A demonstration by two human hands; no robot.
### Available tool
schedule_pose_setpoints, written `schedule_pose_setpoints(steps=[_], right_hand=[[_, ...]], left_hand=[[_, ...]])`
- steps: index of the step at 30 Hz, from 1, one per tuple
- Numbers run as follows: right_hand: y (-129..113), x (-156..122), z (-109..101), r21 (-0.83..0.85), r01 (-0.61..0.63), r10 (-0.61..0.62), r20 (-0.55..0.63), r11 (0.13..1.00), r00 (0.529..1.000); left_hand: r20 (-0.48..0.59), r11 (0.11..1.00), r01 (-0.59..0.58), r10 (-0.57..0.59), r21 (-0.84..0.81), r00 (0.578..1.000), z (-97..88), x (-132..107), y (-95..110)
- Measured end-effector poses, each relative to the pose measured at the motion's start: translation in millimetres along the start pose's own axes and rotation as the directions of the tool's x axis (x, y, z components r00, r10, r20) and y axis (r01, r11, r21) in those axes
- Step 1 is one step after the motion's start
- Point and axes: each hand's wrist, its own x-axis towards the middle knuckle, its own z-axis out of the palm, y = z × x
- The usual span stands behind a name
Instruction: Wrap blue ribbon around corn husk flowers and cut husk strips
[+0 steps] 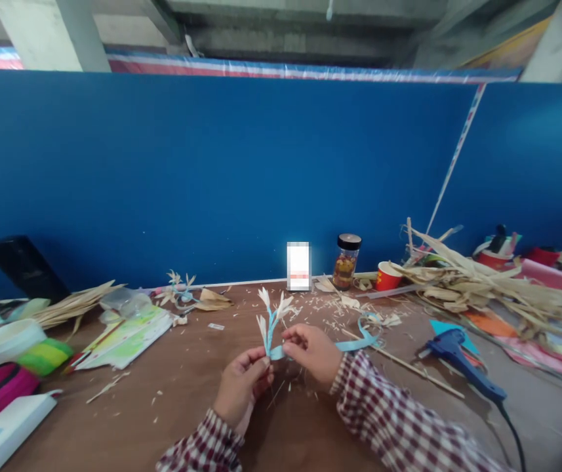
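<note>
Pinched upright in my left hand [245, 383] is a small branched flower stem [271, 326]. Its stalks are wrapped in light blue, and pale husk-like petals top the several branches. My right hand [313, 354] is closed on a light blue ribbon [357, 343], just right of the stem. From the base of the stem the ribbon runs under my right fingers and trails off to the right, ending in a loose curl on the table. My left fingers hide the lower end of the stem.
A blue glue gun [462, 360] lies at the right, its cord toward me. Dried husks [477, 278] are heaped behind it, near a red paper cup [387, 276] and a lidded jar [346, 262]. Painted paper [126, 337] lies left; a power strip [10, 432] sits front left.
</note>
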Motion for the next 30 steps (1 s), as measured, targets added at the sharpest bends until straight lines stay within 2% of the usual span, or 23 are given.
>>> schedule_pose_setpoints(steps=[4, 9, 13, 17, 23, 30], right_hand=[[15.5, 9.7, 19.7, 0.297, -0.117, 0.098, 0.079, 0.948, 0.992], [23.5, 12.3, 21.0, 0.380, -0.100, 0.082, 0.062, 0.920, 0.995], [27.0, 9.9, 18.3, 0.335, -0.081, 0.063, 0.064, 0.939, 0.996], [26.3, 7.0, 14.2, 0.284, -0.003, -0.018, 0.074, 0.959, 0.997], [26.8, 1.7, 14.5, 0.169, -0.091, 0.066, 0.149, 0.981, 0.987], [31.9, -2.2, 20.8, -0.042, -0.018, 0.020, 0.032, 0.999, 0.999]], left_hand=[[0.044, 1.000, 0.024, -0.024, 0.002, 0.999, 0.2, -2.7, -4.4], [0.092, 0.999, 0.054, -0.055, 0.009, 0.994, 2.0, -5.3, -8.9], [0.090, 0.997, 0.075, -0.076, 0.016, 0.993, 2.5, -6.1, -9.7], [0.058, 0.997, 0.071, -0.072, 0.031, 0.996, 1.8, -4.0, -8.4], [0.021, 0.999, 0.047, -0.048, 0.023, 0.999, 2.7, -2.8, -4.8], [0.046, 0.997, 0.063, -0.065, 0.050, 0.997, 3.9, -5.5, -3.6]])
